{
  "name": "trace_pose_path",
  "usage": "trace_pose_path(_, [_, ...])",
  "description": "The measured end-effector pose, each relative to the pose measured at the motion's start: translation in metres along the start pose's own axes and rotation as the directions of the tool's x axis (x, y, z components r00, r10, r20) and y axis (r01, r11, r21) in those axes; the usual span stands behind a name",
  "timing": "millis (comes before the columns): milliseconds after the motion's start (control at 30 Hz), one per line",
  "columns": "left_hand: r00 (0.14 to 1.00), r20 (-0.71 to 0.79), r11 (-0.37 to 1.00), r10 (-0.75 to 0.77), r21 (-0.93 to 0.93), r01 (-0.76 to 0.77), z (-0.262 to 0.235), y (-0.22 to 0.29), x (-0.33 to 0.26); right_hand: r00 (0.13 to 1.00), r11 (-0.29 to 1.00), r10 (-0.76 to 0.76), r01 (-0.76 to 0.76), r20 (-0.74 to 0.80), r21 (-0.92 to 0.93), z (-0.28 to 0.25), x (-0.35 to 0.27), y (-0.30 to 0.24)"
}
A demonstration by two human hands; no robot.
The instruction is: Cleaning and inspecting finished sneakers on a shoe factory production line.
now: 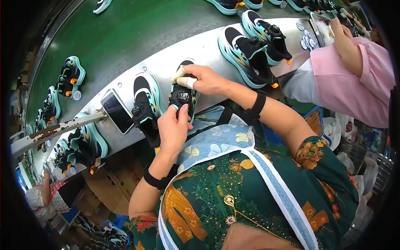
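A black sneaker (182,96) with a round dial on its tongue lies on the metal ledge before me, toe pointing away. My left hand (173,130) grips it just below the dial, thumb and fingers pressed together. My right hand (201,79), with pale covers on two fingers, closes on the forefoot above the dial. These fingers hide part of the upper. Close on the left stands a matching sneaker (144,100) with a white and mint sole. Farther right, two more sneakers of this kind (243,52) rest on the ledge.
Left of the shoes, a phone (118,110) lies beside a worn metal bar (62,128). Beyond the ledge (196,46) runs a green conveyor belt (125,37) carrying several sneakers. A co-worker in a pink sleeve (354,79) is at the right, near round labels (308,39).
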State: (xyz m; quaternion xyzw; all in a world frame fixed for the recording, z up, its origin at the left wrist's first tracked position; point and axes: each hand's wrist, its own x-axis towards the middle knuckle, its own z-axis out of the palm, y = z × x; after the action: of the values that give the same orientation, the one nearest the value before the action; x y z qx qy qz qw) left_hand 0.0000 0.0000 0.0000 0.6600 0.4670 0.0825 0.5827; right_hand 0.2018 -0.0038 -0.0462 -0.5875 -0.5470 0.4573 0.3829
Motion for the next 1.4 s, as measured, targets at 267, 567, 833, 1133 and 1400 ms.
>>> trace_pose_path(267, [0.947,0.287,0.812,-0.146,-0.512,0.281,-0.005,-0.01,0.003,0.953,0.915,-0.201,0.265,0.225,-0.305,-0.012,-0.026,-0.053])
trace_pose_path(567, [0.971,0.189,0.809,-0.147,-0.542,0.228,0.006,-0.009,0.0,0.908,0.809,-0.344,0.158,-0.237,-0.567,0.037,-0.054,-0.054])
trace_pose_path(833, [0.836,-0.502,0.919,0.222,-0.178,-0.351,-0.089,-0.01,-0.014,0.981,0.927,-0.016,-0.058,-0.195,-0.37,-0.022,0.006,-0.054])
trace_pose_path(1133, [0.931,0.077,0.902,0.358,-0.286,-0.323,-0.079,-0.041,0.011,0.924,0.76,0.127,0.143,0.361,-0.633,0.06,0.102,-0.03])
trace_pose_path(1400, [0.897,-0.268,0.932,0.352,0.009,-0.363,-0.058,-0.036,-0.01,0.969,0.664,0.233,-0.096,0.083,-0.741,0.046,0.061,-0.051])
